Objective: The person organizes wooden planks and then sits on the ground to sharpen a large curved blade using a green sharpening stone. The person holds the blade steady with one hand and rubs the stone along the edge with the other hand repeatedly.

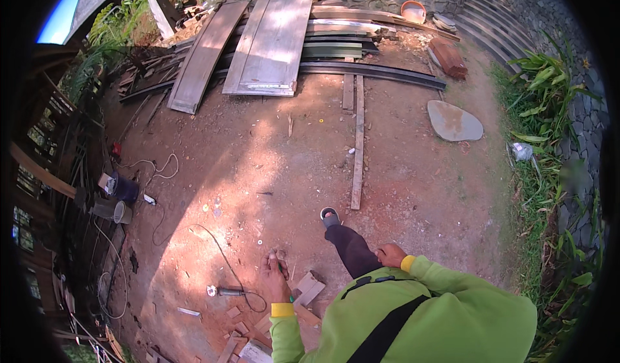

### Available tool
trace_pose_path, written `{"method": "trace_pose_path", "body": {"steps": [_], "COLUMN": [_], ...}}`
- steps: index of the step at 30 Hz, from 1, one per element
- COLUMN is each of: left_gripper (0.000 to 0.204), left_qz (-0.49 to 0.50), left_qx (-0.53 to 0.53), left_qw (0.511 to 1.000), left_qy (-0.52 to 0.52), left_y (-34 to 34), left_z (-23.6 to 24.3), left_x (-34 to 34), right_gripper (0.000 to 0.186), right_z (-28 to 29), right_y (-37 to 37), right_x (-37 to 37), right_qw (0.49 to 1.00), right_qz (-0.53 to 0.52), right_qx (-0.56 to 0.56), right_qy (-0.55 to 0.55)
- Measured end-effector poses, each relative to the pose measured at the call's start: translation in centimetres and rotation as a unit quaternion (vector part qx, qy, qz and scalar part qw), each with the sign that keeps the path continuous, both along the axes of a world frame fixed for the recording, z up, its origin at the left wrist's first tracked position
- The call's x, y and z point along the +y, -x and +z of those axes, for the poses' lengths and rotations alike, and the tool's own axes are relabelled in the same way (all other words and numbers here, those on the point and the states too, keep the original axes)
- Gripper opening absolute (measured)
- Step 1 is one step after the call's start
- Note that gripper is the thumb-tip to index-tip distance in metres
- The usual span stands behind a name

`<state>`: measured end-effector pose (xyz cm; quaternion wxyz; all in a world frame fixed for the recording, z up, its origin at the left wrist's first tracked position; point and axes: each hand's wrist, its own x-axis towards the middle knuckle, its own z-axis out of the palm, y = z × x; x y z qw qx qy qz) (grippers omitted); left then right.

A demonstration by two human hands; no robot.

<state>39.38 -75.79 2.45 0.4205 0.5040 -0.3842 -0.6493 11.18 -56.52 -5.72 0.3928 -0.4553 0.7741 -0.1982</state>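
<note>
Our left hand [274,270] seems curled round something green [280,267]; right hand [390,255], we can't tell. We'd best sidestep the tool [230,292].

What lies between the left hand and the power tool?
The head view shows part of a dark cord between the left hand and the power tool.

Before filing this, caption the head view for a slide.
Dirt yard: left hand near corded tool and wood scraps, right hand by the leg, wooden panels beyond.

Reddish dirt ground [426,189], sunlit patch [200,234], stone wall [586,124] at right, grey steps [494,24], shadowed timber structure [42,169], perhaps a shed
</note>
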Motion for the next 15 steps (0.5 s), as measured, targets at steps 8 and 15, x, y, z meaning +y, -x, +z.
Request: {"method": "trace_pose_path", "body": {"steps": [8, 15], "left_gripper": [0.020, 0.015], "left_qz": [0.058, 0.187], "left_qx": [-0.117, -0.120], "left_qw": [0.987, 0.962], "left_qy": [-0.096, -0.159], "left_y": [-3.7, -1.1], "left_z": [-6.6, -4.7], "left_x": [-14.0, -24.0], "right_gripper": [0.024, 0.024], "right_z": [-6.7, -3.4], "right_y": [4.4, 9.1], "right_x": [-27.1, -53.2], "right_qw": [0.996, 0.979], "right_qz": [0.068, 0.145], "right_qx": [-0.052, 0.044], "right_qy": [0.010, 0.136]}}
